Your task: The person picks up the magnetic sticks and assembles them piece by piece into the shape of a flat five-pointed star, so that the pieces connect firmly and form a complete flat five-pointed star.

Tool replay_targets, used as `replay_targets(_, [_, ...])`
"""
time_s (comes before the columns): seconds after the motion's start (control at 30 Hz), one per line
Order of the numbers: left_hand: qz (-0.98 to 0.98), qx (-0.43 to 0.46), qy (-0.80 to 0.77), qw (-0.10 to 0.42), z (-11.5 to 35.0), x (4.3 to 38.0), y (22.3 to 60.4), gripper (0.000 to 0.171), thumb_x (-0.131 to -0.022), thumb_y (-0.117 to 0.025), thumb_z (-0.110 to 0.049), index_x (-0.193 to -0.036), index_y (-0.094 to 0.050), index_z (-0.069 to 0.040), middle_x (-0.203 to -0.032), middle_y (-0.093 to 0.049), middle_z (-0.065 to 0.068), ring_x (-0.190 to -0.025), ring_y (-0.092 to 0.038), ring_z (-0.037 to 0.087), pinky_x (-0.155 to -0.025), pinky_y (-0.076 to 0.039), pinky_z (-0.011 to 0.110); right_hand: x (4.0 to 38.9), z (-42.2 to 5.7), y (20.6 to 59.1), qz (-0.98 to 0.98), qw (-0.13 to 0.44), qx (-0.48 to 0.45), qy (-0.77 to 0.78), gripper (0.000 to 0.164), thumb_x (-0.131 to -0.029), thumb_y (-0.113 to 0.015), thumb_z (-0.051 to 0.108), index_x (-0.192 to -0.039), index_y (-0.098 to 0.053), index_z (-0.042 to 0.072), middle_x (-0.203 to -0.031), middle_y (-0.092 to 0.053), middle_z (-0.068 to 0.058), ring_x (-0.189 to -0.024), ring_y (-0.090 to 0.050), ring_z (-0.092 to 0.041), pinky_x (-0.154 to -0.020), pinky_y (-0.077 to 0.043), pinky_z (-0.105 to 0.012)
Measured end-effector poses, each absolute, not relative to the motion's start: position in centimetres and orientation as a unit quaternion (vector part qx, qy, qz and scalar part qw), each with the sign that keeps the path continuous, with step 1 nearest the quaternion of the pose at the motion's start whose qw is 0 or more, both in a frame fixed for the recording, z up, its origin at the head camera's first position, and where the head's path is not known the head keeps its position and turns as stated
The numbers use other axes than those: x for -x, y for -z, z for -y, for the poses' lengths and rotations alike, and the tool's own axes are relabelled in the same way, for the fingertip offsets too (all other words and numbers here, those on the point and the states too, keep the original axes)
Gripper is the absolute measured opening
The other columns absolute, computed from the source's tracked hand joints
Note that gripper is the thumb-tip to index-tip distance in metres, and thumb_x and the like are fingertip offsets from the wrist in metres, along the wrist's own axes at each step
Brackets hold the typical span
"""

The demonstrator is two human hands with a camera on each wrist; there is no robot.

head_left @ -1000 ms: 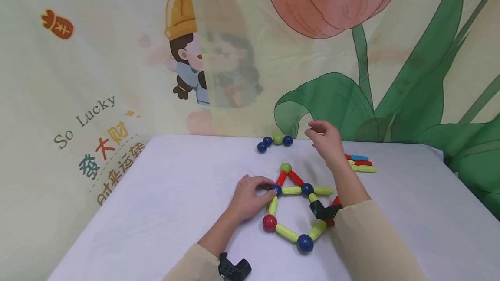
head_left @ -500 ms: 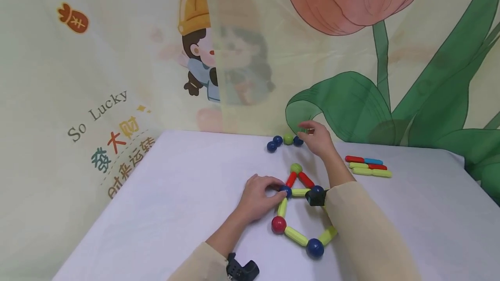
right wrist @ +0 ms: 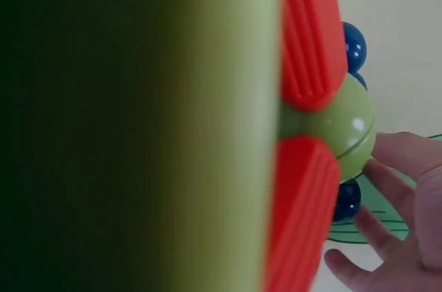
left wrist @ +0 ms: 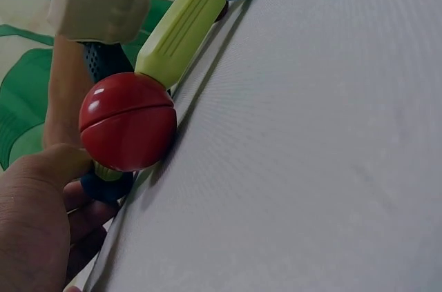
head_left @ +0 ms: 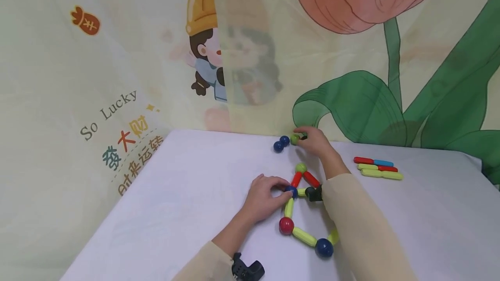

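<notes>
My left hand pinches a blue ball at the left corner of a ball-and-stick construction. A yellow-green stick joins that corner to a red ball; another stick leads to a nearer blue ball. Two red sticks meet at a green ball on top. My right hand reaches to the back row, its fingertips around a loose green ball. In the right wrist view a dark blue ball is by its spread fingers. Whether they grip, I cannot tell.
Two more loose blue balls lie left of the right hand near the table's back edge. Several coloured sticks lie in rows at the right. The right sleeve covers the construction's right side. A printed cloth hangs behind the white table.
My right hand has come down and leftward to the back row of balls, its fingers now at the green one. My left hand stays on the blue corner ball. The head view has shifted slightly.
</notes>
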State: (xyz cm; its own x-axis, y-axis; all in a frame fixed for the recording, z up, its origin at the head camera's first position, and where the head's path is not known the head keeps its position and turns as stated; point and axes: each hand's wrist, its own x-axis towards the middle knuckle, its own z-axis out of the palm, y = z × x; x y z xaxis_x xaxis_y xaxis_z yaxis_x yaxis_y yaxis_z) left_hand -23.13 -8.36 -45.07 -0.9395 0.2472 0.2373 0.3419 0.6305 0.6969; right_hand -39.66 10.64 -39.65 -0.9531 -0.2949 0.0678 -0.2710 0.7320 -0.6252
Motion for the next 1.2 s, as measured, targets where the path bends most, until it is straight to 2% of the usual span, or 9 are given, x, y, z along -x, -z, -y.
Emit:
replay_targets(0.17, [0.899,0.160,0.402,0.064,8.4,23.0,45.2,0.026,-0.096,-0.072,-0.030,-0.118,-0.074,-0.017,-0.110,-0.077,-0.004,-0.114,-0.068,0.016,-0.125,-0.027,0.057,39.7,-10.3,40.0,-0.941,0.038,0.162,0.296,0.046,-0.095,-0.065,0.008,-0.141,-0.061,0.004,-0.144,-0.059,-0.023,-0.137,-0.049,-0.043,-0.118,-0.038,-0.057])
replay_targets(0.33, [0.899,0.164,0.401,0.069,8.4,23.2,45.2,0.026,-0.096,-0.071,-0.031,-0.118,-0.074,-0.018,-0.110,-0.077,-0.004,-0.115,-0.068,0.016,-0.125,-0.027,0.057,39.1,-10.2,39.9,-0.954,0.024,0.156,0.256,0.042,-0.093,-0.070,0.014,-0.134,-0.066,0.009,-0.130,-0.067,-0.018,-0.127,-0.051,-0.041,-0.110,-0.041,-0.061])
replay_targets(0.47, [0.898,0.164,0.402,0.068,8.2,23.3,45.2,0.026,-0.096,-0.071,-0.030,-0.119,-0.075,-0.018,-0.110,-0.077,-0.005,-0.114,-0.068,0.015,-0.125,-0.027,0.056,38.8,-10.3,39.8,-0.957,0.015,0.152,0.247,0.041,-0.092,-0.073,0.020,-0.131,-0.067,0.008,-0.127,-0.069,-0.017,-0.125,-0.052,-0.040,-0.107,-0.043,-0.061])
replay_targets(0.7, [0.897,0.170,0.403,0.065,7.7,23.3,45.1,0.026,-0.095,-0.072,-0.030,-0.118,-0.075,-0.018,-0.109,-0.077,-0.005,-0.114,-0.068,0.016,-0.124,-0.027,0.057,38.5,-11.1,39.5,-0.936,0.002,0.123,0.331,0.044,-0.096,-0.070,0.021,-0.136,-0.064,0.004,-0.134,-0.065,-0.019,-0.128,-0.054,-0.039,-0.111,-0.045,-0.053])
replay_targets(0.97, [0.898,0.167,0.401,0.067,7.8,23.4,45.2,0.026,-0.096,-0.072,-0.030,-0.118,-0.075,-0.017,-0.107,-0.077,-0.005,-0.113,-0.068,0.016,-0.125,-0.026,0.057,38.3,-11.4,38.8,-0.912,-0.025,0.100,0.398,0.048,-0.097,-0.070,0.025,-0.138,-0.060,0.002,-0.135,-0.064,-0.021,-0.128,-0.057,-0.039,-0.104,-0.052,-0.051])
replay_targets(1.2, [0.897,0.164,0.404,0.069,8.1,23.5,45.5,0.026,-0.095,-0.072,-0.030,-0.118,-0.075,-0.017,-0.108,-0.077,-0.004,-0.114,-0.068,0.017,-0.125,-0.027,0.057,37.7,-11.8,38.4,-0.899,-0.030,0.091,0.427,0.048,-0.098,-0.071,0.025,-0.139,-0.060,0.004,-0.136,-0.064,-0.020,-0.129,-0.058,-0.037,-0.105,-0.053,-0.050])
